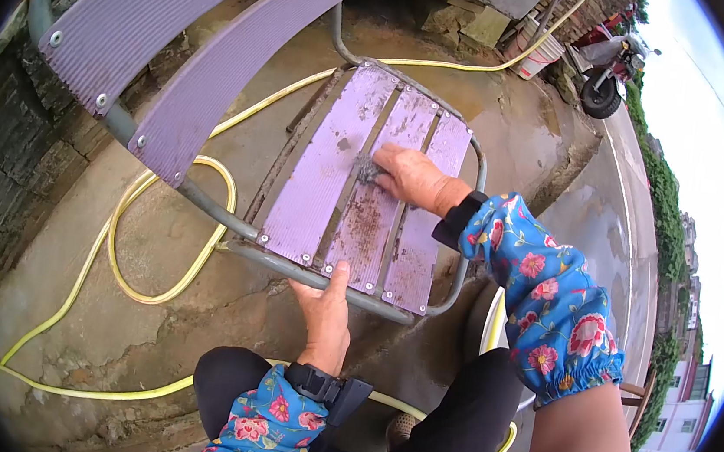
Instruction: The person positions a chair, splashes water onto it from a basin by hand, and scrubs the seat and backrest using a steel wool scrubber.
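Observation:
A chair with purple ribbed slats and a grey metal frame fills the upper middle; its seat (320,165) is smeared with brown dirt. My right hand (415,177) presses a grey scouring pad (369,170), likely steel wool, onto the middle slats, fingers closed over it. At the seat's near edge, my left hand (323,314) grips the metal tube (322,277), thumb on top and fingers hidden beneath. The purple backrest (239,57) rises at the upper left. Both forearms wear blue flowered sleeves and black wrist straps.
A yellow hose (108,236) loops over the wet concrete ground (188,314) and passes behind the chair. Beside my right leg stands a pale round container (485,321), partly hidden. A stone wall (21,141) runs along the left. A bucket (537,55) and a motorcycle (604,79) are farther back.

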### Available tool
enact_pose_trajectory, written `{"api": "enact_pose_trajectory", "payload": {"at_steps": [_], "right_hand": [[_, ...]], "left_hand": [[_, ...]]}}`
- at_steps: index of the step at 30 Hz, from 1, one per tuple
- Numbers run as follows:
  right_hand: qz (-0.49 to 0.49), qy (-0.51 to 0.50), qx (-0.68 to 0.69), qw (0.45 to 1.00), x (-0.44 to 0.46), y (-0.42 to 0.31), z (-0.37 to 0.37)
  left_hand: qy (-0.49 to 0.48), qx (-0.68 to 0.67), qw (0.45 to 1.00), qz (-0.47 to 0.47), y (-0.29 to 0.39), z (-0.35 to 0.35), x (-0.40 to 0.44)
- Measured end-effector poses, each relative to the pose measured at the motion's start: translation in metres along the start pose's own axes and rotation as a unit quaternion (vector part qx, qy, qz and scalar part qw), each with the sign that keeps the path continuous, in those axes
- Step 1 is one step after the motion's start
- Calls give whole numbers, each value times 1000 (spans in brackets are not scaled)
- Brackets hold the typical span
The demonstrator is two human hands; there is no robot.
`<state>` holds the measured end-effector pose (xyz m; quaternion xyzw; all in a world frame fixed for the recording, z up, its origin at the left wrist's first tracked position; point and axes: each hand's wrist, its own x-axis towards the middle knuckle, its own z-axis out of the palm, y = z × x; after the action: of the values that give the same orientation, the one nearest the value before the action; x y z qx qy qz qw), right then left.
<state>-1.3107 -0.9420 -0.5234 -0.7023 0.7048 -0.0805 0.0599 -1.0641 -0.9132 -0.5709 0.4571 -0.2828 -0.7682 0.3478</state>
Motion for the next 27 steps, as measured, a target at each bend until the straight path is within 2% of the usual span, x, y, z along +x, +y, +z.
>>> {"api": "enact_pose_trajectory", "payload": {"at_steps": [1,2,3,4,5,7,9,11,13,14,15,17,18,19,21,23,25,27], "right_hand": [[64,28,-50,996,19,45,-1],[74,88,-116,987,36,90,-9],[184,79,-159,967,50,118,-17],[253,98,-199,941,61,125,-24],[282,95,-206,932,69,129,-23],[230,142,-154,950,50,126,-10],[92,27,-96,991,14,83,-11],[43,-80,7,996,-25,9,-5],[12,-92,42,995,-41,-15,-11],[10,-76,21,997,-33,1,-8],[51,-48,-39,997,-18,23,-8],[118,90,-120,982,19,101,-7],[230,110,-145,956,36,118,-17],[254,154,-164,941,49,122,-22],[274,131,-152,941,45,115,-17],[178,62,-92,978,13,80,-11],[89,-15,46,995,-21,18,2],[48,-33,88,994,-38,-22,0]], "left_hand": [[1,0,1000,0,0,-3,-2],[-26,-10,1000,13,0,-3,-1],[-56,-16,998,25,0,-6,2],[-39,-4,998,54,-4,-5,4],[-39,-8,997,61,-4,-3,8],[-54,-6,998,43,-3,-7,3],[-54,-9,998,43,0,-5,3],[-58,-11,997,40,1,-5,0],[-53,-25,998,26,1,-3,1],[-57,-25,998,24,2,-3,0],[-55,-15,998,26,4,-4,-2],[-56,-3,998,30,0,-8,-2],[-55,1,998,39,-6,-10,1],[-55,7,997,48,-9,-9,4],[-52,-1,997,50,-11,-10,3],[-52,-25,998,-8,-9,-8,5],[-36,-38,998,-19,0,3,-3],[13,-29,999,4,3,10,-6]]}}
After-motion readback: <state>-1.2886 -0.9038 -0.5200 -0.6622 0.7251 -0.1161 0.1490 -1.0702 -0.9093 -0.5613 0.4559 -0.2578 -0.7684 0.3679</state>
